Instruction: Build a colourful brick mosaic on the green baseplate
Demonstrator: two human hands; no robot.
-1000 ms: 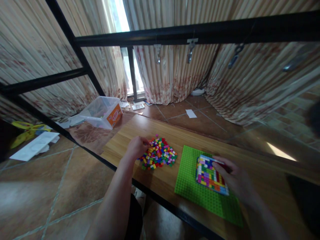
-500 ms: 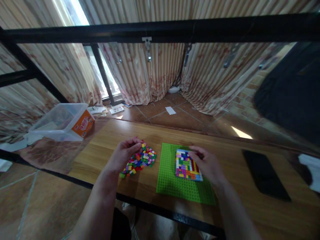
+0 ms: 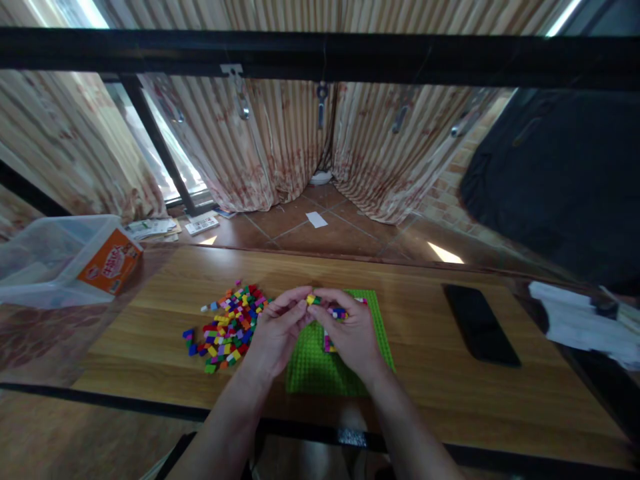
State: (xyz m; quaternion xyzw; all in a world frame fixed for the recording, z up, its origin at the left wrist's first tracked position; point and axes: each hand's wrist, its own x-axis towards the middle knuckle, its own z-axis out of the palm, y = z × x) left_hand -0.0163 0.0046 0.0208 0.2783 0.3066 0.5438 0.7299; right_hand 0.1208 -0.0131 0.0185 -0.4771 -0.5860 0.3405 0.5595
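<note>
Both hands meet above the left part of a green studded baseplate. Between their fingertips is a small yellow and green toy brick piece. My left hand pinches it from the left, and my right hand closes on it from the right. Under my right hand lies a multicoloured brick panel on the baseplate, mostly covered by the fingers. Left of my left hand, a heap of loose coloured bricks spreads over the wooden table.
A black phone-like slab lies on the table to the right. White papers are beyond it. At the far left stands a clear plastic bin with an orange label. A black metal bar crosses above the table, before curtains.
My left hand has moved right from the brick heap, and my right hand has left the panel's right side. They now meet on the yellow and green piece. The camera view has turned right.
</note>
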